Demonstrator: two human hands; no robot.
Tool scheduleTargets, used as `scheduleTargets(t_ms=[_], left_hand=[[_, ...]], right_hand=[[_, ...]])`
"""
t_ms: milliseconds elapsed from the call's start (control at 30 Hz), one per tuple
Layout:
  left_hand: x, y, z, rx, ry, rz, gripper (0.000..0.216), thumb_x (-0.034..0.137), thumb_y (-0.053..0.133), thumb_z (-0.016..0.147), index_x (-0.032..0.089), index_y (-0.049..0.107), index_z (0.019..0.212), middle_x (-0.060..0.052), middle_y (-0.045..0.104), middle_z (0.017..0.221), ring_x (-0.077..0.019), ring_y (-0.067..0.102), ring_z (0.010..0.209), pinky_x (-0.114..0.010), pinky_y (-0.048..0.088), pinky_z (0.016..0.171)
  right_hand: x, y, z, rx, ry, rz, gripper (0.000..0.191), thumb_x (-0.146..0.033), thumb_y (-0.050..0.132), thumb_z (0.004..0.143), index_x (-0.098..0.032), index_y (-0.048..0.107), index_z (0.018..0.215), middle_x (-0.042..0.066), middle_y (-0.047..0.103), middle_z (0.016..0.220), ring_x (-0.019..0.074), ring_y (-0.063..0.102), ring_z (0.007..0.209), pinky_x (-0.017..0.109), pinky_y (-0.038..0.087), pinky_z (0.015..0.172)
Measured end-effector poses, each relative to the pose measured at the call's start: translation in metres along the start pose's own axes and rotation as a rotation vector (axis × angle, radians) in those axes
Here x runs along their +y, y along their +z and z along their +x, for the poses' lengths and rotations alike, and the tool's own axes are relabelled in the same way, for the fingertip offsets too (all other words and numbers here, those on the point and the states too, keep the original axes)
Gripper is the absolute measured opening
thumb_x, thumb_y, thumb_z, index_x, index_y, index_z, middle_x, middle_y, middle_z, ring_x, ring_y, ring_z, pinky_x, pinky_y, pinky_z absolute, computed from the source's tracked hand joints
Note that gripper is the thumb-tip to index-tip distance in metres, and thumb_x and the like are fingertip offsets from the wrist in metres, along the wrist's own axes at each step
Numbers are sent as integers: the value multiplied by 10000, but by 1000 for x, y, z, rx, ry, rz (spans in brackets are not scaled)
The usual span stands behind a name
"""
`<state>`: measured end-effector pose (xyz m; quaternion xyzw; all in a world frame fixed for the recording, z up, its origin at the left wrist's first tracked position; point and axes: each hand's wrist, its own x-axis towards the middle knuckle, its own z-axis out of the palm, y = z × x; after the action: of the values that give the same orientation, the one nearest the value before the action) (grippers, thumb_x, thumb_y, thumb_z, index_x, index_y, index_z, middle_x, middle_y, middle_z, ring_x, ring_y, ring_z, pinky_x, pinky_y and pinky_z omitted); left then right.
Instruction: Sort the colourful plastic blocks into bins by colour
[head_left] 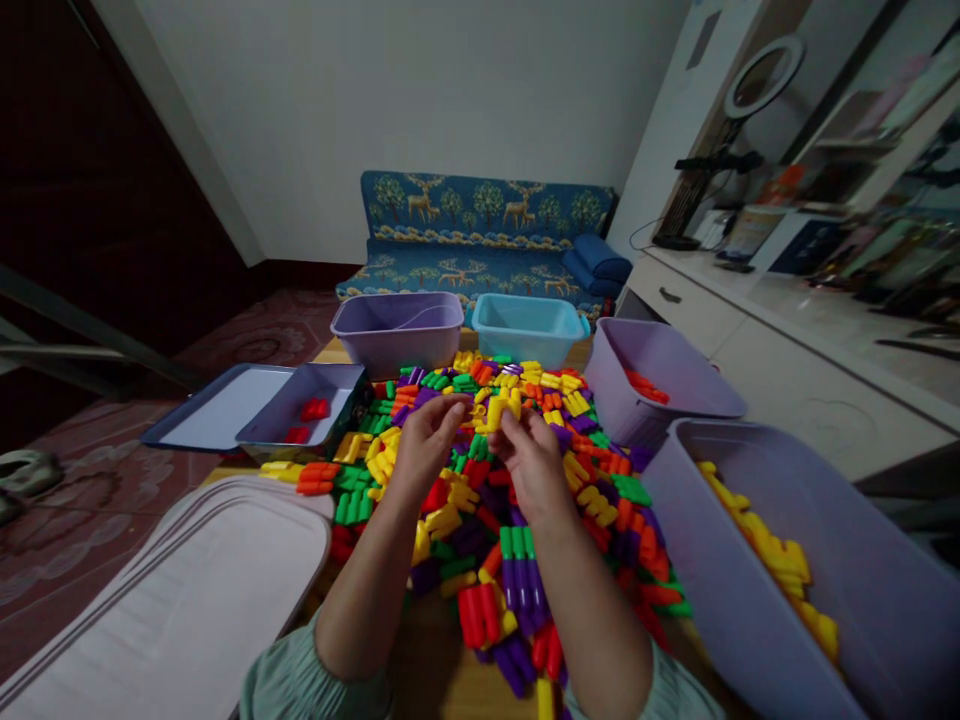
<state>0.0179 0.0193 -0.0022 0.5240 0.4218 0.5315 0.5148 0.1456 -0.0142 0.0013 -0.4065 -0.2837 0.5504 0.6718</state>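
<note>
Over a heap of toy building blocks (pixel 465 495) in yellow, green, red, orange and purple, both my hands are raised near the middle. My right hand (pixel 534 462) grips a yellow building block (pixel 496 411) between thumb and fingers. Just left of it is my left hand (pixel 427 440), its thumb and fingertips pinched together. Whether a small piece sits in that pinch I cannot make out. A green and purple block assembly (pixel 523 580) lies beside my right forearm, next to a red block (pixel 478 615).
On the right, one lilac bin (pixel 825 480) holds yellow blocks and another lilac bin (pixel 675 345) a few red-orange ones. A purple bin (pixel 397 340) and a blue bin (pixel 529 320) stand behind the heap. Leftward are a tin box (pixel 300 385) with red blocks and stacked lids (pixel 187 600).
</note>
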Motion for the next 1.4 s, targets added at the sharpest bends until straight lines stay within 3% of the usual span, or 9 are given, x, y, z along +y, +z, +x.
scheduleTargets(t_ms=[133, 233, 400, 567, 800, 967, 1167, 1400], left_hand=[[-8, -4, 4, 8, 19, 33, 487, 519, 709, 735, 141, 700, 1041, -113, 724, 1020, -239, 679, 946, -275, 560, 683], [-11, -6, 6, 11, 41, 64, 460, 506, 705, 742, 152, 712, 1036, -113, 727, 1028, -237, 681, 944, -276, 562, 686], [-11, -8, 6, 13, 37, 85, 442, 488, 691, 750, 154, 714, 1039, -114, 729, 1015, -244, 684, 932, -266, 563, 630], [-13, -9, 7, 13, 53, 111, 418, 459, 683, 761, 153, 716, 1044, -113, 731, 1003, -232, 686, 908, -265, 559, 642], [-13, -9, 7, 17, 45, 117, 401, 453, 683, 755, 155, 720, 1021, -108, 736, 997, -228, 688, 899, -250, 542, 622], [-13, -9, 7, 22, 60, 146, 389, 433, 669, 763, 143, 716, 1018, -114, 738, 985, -224, 690, 888, -257, 536, 646], [-12, -7, 7, -11, 43, 183, 415, 446, 651, 765, 122, 702, 1019, -127, 735, 991, -231, 691, 869, -264, 528, 627], [-13, -7, 6, -15, 39, 196, 421, 441, 646, 764, 119, 701, 1030, -131, 736, 1003, -236, 694, 872, -278, 537, 642]], right_hand=[[-8, 7, -1, 129, -7, 249, 270, -305, 766, 672, -184, 599, 847, 3, 649, 771, 117, 626, 679, 235, 536, 614], [-24, -3, 2, 210, -140, 346, 199, -281, 710, 731, -193, 580, 853, 4, 646, 803, 109, 638, 728, 249, 566, 695], [-70, -50, 5, 332, -596, 439, 139, -353, 519, 881, -221, 535, 838, 19, 623, 898, 120, 659, 910, 303, 580, 828], [-96, -92, 5, 413, -769, 473, 322, -454, 312, 948, -246, 518, 812, 53, 594, 1021, 130, 629, 1050, 319, 577, 838], [-97, -110, 11, 473, -706, 501, 407, -505, 212, 944, -252, 435, 716, 65, 579, 1030, 150, 617, 1088, 358, 581, 826], [-107, -93, 5, 553, -621, 574, 459, -459, 94, 966, -248, 411, 709, 64, 568, 1003, 111, 643, 1006, 275, 587, 747], [-119, -67, -5, 658, -500, 792, 386, -434, 132, 987, -229, 385, 778, 36, 555, 970, 67, 645, 810, 170, 552, 563], [-119, -69, -3, 645, -501, 748, 369, -417, 100, 981, -238, 349, 775, 35, 539, 1010, 53, 642, 791, 157, 550, 568]])
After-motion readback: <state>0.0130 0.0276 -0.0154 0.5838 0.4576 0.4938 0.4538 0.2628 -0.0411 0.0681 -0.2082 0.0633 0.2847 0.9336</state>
